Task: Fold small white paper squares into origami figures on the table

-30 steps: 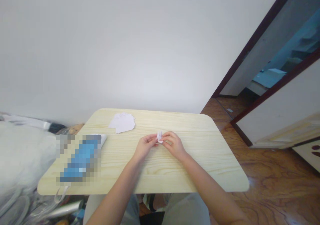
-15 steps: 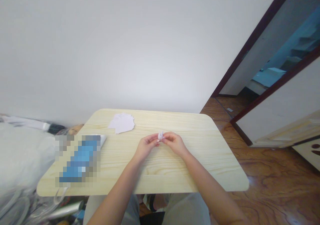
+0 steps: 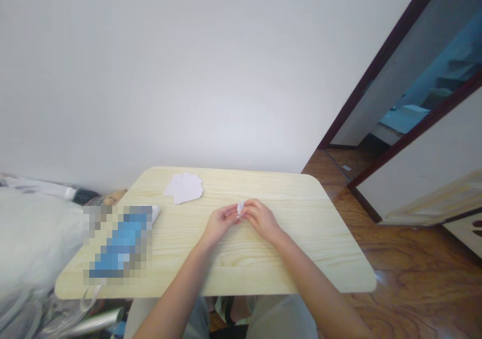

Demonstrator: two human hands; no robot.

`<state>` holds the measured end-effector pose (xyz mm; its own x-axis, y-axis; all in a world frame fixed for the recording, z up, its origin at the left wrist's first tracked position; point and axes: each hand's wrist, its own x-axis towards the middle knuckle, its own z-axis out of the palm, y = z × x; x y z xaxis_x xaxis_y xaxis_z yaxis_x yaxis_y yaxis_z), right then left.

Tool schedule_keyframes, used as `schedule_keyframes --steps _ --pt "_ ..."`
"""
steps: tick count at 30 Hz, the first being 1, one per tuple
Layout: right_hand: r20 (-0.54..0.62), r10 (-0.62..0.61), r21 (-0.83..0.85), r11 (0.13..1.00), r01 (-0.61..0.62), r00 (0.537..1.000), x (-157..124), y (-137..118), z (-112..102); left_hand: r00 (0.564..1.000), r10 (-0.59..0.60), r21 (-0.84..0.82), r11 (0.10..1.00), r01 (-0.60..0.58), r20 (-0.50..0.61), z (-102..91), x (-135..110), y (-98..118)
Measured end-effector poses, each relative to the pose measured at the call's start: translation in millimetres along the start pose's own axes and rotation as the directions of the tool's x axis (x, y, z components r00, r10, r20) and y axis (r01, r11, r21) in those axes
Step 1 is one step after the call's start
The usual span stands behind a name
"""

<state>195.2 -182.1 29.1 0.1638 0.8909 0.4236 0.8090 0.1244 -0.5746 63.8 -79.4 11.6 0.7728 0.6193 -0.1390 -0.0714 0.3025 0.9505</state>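
A small folded piece of white paper (image 3: 240, 208) sits pinched between the fingertips of both hands above the middle of a light wooden table (image 3: 309, 248). My left hand (image 3: 218, 223) closes on it from the left, and my right hand (image 3: 261, 219) closes on it from the right. Most of the paper is hidden by my fingers. A loose stack of white paper sheets (image 3: 184, 187) lies at the far left of the table, well away from both hands.
A blurred blue and grey object (image 3: 120, 241) lies on the table's left side. White bedding (image 3: 26, 238) is beyond the left edge. A white wall stands behind the table. Wooden floor (image 3: 414, 278) and an open doorway (image 3: 422, 103) are to the right.
Both hands stay together on the small paper. The fingers have shifted slightly, so less of the paper shows than before.
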Motion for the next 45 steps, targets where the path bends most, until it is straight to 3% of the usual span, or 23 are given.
schedule_keyframes --steps 3,8,13,22,28,35,39,45 --pt "-0.040 0.037 0.030 0.999 -0.036 0.999 0 -2 1 1.000 0.012 -0.008 1.000 -0.012 0.026 0.3 0 2" --pt "-0.102 0.125 0.227 0.969 -0.099 0.987 -1 1 8 0.998 0.045 0.030 0.998 -0.046 0.037 0.2 2 3" --pt "-0.065 0.310 0.493 0.836 -0.239 0.949 -2 7 17 0.998 0.056 0.062 0.996 -0.058 0.022 2.5 1 3" --pt "0.016 0.456 0.667 0.658 -0.349 0.890 0 12 26 0.998 0.047 0.018 0.999 -0.046 -0.045 4.2 1 2" --pt "0.016 0.529 0.636 0.649 -0.417 0.849 -1 7 25 0.988 0.075 0.040 0.997 -0.070 -0.137 7.3 1 1" --pt "0.057 0.599 0.691 0.554 -0.465 0.799 -1 9 26 0.990 0.095 0.036 0.995 -0.092 -0.106 8.2 2 -2" --pt "0.103 0.566 0.740 0.506 -0.443 0.818 1 8 25 0.983 0.130 0.001 0.991 -0.131 -0.133 8.2 3 -4" --pt "0.108 0.548 0.732 0.520 -0.439 0.829 3 7 18 0.986 0.119 0.017 0.993 -0.118 -0.113 7.2 0 -5"
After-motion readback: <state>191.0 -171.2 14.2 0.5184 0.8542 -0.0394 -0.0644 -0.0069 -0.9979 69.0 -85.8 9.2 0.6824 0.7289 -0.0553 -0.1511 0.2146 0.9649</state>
